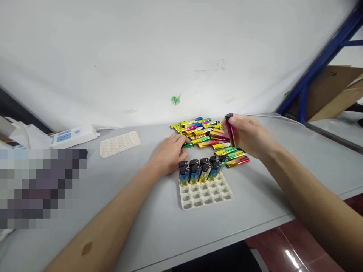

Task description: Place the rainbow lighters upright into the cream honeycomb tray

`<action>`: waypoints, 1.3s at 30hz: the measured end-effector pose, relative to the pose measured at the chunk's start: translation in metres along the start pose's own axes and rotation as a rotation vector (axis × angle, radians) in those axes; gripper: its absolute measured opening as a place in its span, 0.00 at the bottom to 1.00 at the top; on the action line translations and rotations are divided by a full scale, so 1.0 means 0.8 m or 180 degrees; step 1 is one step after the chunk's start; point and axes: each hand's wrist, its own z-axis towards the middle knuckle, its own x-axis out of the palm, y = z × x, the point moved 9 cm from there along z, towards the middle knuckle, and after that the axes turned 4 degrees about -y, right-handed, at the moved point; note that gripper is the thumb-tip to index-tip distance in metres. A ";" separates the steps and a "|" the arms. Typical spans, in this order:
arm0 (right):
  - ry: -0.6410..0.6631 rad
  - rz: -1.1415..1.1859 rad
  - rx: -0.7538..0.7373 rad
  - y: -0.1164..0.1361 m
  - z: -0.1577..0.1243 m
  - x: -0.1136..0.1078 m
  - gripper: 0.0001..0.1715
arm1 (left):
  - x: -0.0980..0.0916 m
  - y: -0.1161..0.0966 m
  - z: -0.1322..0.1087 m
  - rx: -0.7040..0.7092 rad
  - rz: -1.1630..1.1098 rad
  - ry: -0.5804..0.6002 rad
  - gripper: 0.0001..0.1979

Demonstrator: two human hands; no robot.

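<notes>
A pile of shiny multicoloured lighters (202, 132) lies on the grey table by the white wall. My right hand (248, 136) holds one red and gold lighter (231, 130) upright above the pile's right side. My left hand (170, 153) rests on the table at the pile's left edge, fingers on a green lighter (187, 145). In front of the pile sits a white tray (208, 194) with round holes. Several lighters (200, 172) stand upright in its far rows.
A second, empty white tray (120, 143) lies to the left near the wall. Further left is a white power strip (72, 135) with a cable. A blue shelf frame (320, 62) and cardboard (334, 92) stand at the right. The table's front edge (255, 236) runs close below.
</notes>
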 end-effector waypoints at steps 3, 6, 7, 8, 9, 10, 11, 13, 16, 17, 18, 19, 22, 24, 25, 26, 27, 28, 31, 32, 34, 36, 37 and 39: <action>0.0266 0.0821 0.0213 0.001 -0.006 0.008 0.18 | -0.001 0.000 0.000 0.0026 -0.0008 -0.0048 0.14; 0.0745 0.0774 0.0088 0.008 -0.013 0.024 0.16 | 0.000 0.003 -0.001 0.0025 0.0021 -0.0033 0.14; 0.0966 0.0672 0.0031 0.010 -0.016 0.031 0.15 | 0.001 0.004 -0.002 0.0016 0.0032 -0.0029 0.14; 0.1201 0.0571 -0.0005 0.011 -0.020 0.038 0.14 | 0.001 0.005 -0.002 0.0007 0.0042 -0.0021 0.14; 0.1430 0.0476 -0.0007 0.011 -0.024 0.045 0.14 | 0.001 0.005 -0.002 0.0003 0.0047 -0.0005 0.14; 0.1636 0.0399 0.0017 0.011 -0.029 0.051 0.14 | 0.002 0.005 -0.002 0.0003 0.0049 0.0012 0.14; 0.1809 0.0336 0.0057 0.010 -0.032 0.055 0.14 | 0.002 0.005 -0.002 0.0005 0.0049 0.0028 0.14; 0.2021 0.0177 0.0110 0.008 -0.038 0.061 0.15 | 0.003 0.004 -0.002 0.0001 0.0047 0.0051 0.14; 0.2104 -0.0081 -0.0028 0.010 -0.040 0.063 0.16 | 0.004 0.004 -0.001 -0.0014 0.0033 0.0066 0.14; 0.2122 -0.0121 -0.0087 0.011 -0.040 0.063 0.16 | 0.004 0.004 -0.001 -0.0013 0.0024 0.0072 0.14; 0.2157 -0.0127 -0.0125 0.012 -0.041 0.064 0.16 | 0.005 0.004 -0.001 -0.0008 0.0016 0.0079 0.14; 0.2206 -0.0109 -0.0138 0.012 -0.042 0.065 0.16 | 0.005 0.004 -0.001 -0.0004 0.0013 0.0084 0.14; 0.2367 -0.0021 -0.0169 0.011 -0.045 0.069 0.18 | 0.006 0.004 -0.001 -0.0008 0.0021 0.0121 0.14; 0.2458 0.0031 -0.0181 0.010 -0.046 0.071 0.19 | 0.006 0.003 -0.001 -0.0042 0.0035 0.0148 0.14; 0.2492 0.0051 -0.0181 0.010 -0.047 0.071 0.19 | 0.005 0.003 -0.001 -0.0064 0.0041 0.0160 0.15; 0.2516 0.0065 -0.0172 0.009 -0.048 0.072 0.19 | 0.005 0.003 -0.001 -0.0086 0.0045 0.0171 0.15; 0.2532 0.0072 -0.0156 0.009 -0.048 0.072 0.19 | 0.004 0.003 -0.001 -0.0108 0.0049 0.0178 0.15; 0.2546 0.0078 -0.0142 0.008 -0.049 0.072 0.19 | 0.004 0.003 -0.001 -0.0125 0.0050 0.0186 0.15; 0.2564 0.0135 -0.0123 0.009 -0.050 0.071 0.19 | 0.004 0.004 -0.001 -0.0121 0.0032 0.0193 0.15; 0.2570 0.0164 -0.0115 0.009 -0.050 0.071 0.19 | 0.005 0.004 -0.001 -0.0107 0.0020 0.0187 0.15; 0.2576 0.0198 -0.0106 0.008 -0.051 0.070 0.18 | 0.006 0.004 -0.001 -0.0073 -0.0005 0.0176 0.15; 0.2575 0.0191 -0.0139 0.009 -0.050 0.070 0.18 | 0.007 0.004 -0.001 -0.0066 -0.0016 0.0168 0.15; 0.2574 0.0191 -0.0173 0.010 -0.050 0.070 0.17 | 0.007 0.005 -0.001 -0.0069 -0.0017 0.0170 0.15; 0.2574 0.0202 -0.0238 0.012 -0.049 0.070 0.17 | 0.006 0.004 -0.001 -0.0063 -0.0020 0.0183 0.15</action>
